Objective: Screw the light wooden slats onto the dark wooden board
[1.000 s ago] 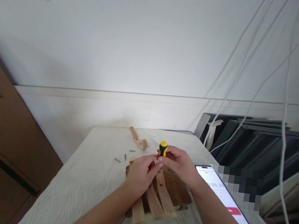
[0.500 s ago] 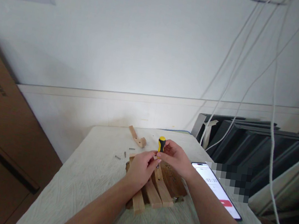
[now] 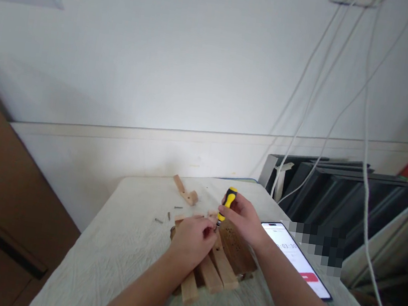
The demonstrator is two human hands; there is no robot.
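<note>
My right hand (image 3: pixel 242 218) grips a short yellow and black screwdriver (image 3: pixel 227 204), tilted with its tip down toward a wooden piece. Beside the tip, my left hand (image 3: pixel 196 235) has its fingers pinched together; whatever lies between them, perhaps at the screwdriver's point, is too small to make out. Beneath both hands several pale curved wooden pieces (image 3: pixel 225 270) lie side by side on a brown wooden board (image 3: pixel 241 252) dotted with small holes. My left hand and forearm cover part of them.
A hooked wooden piece (image 3: pixel 185 191) lies at the table's back, with several loose screws (image 3: pixel 169 216) nearer. A lit phone (image 3: pixel 297 260) rests on the right of the cloth-covered table (image 3: pixel 122 222). Dark panels (image 3: pixel 350 194) and hanging white cables (image 3: pixel 366 171) stand to the right, a cardboard box (image 3: pixel 5 186) left.
The screwdriver has gone from nearly upright to tilted, its handle leaning right and its shaft now showing. My left fingers have shifted slightly down from it. The whole view has turned a little.
</note>
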